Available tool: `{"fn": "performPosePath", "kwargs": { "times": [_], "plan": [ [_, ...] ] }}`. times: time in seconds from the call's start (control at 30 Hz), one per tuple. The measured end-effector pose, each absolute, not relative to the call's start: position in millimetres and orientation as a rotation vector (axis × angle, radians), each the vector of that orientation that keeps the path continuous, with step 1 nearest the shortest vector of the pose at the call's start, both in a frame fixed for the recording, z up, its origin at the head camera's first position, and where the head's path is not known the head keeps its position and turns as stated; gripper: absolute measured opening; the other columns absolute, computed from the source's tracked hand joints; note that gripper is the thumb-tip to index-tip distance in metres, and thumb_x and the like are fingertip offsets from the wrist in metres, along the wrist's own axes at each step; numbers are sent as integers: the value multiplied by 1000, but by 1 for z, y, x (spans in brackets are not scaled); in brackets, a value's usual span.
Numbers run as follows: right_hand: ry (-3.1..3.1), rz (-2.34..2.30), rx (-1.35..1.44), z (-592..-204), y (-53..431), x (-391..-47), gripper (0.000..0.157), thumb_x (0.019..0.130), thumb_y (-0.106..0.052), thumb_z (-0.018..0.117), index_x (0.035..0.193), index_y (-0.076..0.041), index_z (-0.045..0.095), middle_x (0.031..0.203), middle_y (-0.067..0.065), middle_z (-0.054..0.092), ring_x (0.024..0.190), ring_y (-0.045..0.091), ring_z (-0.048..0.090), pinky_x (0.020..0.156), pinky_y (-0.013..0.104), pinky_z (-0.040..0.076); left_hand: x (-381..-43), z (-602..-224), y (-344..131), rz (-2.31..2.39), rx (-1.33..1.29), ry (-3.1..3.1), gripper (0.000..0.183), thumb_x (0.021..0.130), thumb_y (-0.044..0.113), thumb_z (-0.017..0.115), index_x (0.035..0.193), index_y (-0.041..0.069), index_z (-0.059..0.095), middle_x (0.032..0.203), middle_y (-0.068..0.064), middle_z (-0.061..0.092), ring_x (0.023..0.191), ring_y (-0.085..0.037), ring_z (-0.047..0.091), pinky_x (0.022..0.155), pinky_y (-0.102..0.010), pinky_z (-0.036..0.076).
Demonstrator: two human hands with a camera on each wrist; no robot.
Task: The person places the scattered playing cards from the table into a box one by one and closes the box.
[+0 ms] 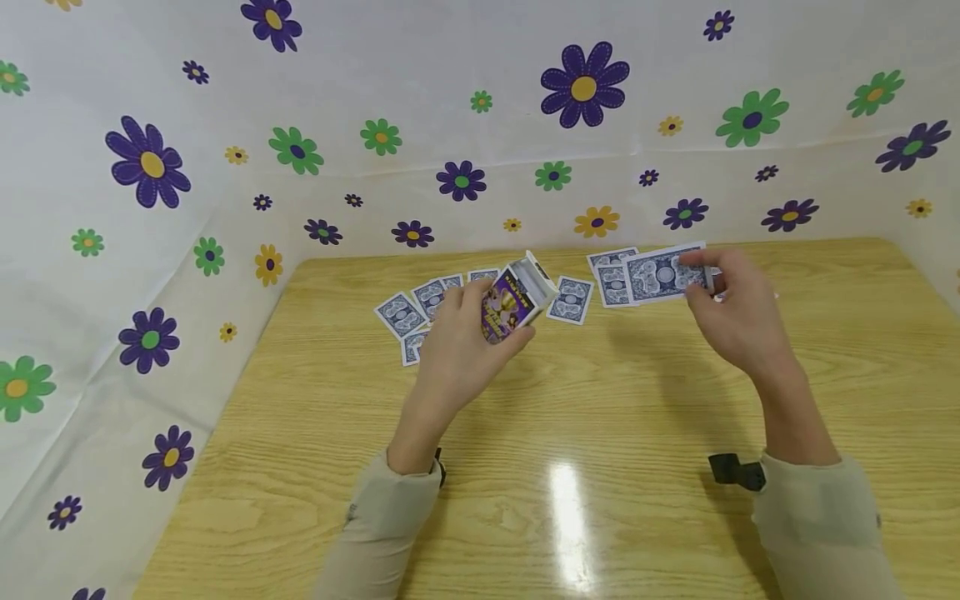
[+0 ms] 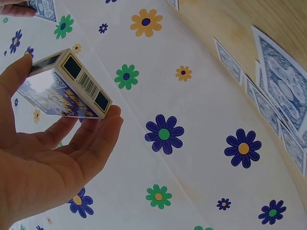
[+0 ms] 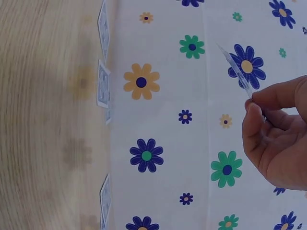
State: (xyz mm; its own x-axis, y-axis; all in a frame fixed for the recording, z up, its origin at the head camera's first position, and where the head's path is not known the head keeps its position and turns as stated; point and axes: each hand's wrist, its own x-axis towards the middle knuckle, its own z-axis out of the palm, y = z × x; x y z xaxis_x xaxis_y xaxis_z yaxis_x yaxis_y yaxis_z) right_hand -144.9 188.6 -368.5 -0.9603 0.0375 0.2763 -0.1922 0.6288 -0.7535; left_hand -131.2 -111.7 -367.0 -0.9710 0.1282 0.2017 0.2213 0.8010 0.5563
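In the head view my left hand [image 1: 461, 354] grips a purple card box [image 1: 506, 308] above the table, its open white end tilted up to the right. The left wrist view shows the box's barcode end [image 2: 86, 85] between thumb and fingers of that hand. My right hand [image 1: 742, 312] pinches a blue-backed playing card [image 1: 663, 275] between thumb and fingers, raised above the table. Seen nearly edge-on, the card [image 3: 237, 72] juts from the fingertips in the right wrist view. Whether it is one card or more I cannot tell.
Several blue-backed cards lie face down along the table's far side, among them a left card [image 1: 401, 316], a middle card [image 1: 572, 300] and a right card [image 1: 615, 286]. The wooden table [image 1: 615, 467] meets a white flowered cloth [image 1: 420, 75] at the back and left.
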Motion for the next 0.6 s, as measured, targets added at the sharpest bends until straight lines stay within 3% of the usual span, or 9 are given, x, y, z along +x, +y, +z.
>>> {"fn": "performPosePath", "kwargs": {
  "times": [0.23,0.37,0.6],
  "plan": [
    [-2613,1184,307,-361,186,-140,36,93,9,50,128,4,57,122,21,54,87,28,46,61,22,34,-132,-366,-103,-905,-316,-2837,79,86,50,73,147,10,43,116,-12,54,88,-21,53,65,-30,49],
    [-2616,1183,350,-356,184,-136,36,93,11,50,127,3,57,131,21,53,97,32,51,67,17,36,-131,-365,-102,-905,-313,-2834,78,86,49,73,146,10,44,115,-11,53,87,-21,53,65,-30,49],
    [-2447,1179,348,-350,180,-129,34,91,12,53,123,3,62,120,18,59,89,21,51,66,8,39,-130,-362,-101,-920,-351,-2851,78,86,49,73,147,11,43,119,-12,54,90,-21,53,67,-30,49]
  ]
}}
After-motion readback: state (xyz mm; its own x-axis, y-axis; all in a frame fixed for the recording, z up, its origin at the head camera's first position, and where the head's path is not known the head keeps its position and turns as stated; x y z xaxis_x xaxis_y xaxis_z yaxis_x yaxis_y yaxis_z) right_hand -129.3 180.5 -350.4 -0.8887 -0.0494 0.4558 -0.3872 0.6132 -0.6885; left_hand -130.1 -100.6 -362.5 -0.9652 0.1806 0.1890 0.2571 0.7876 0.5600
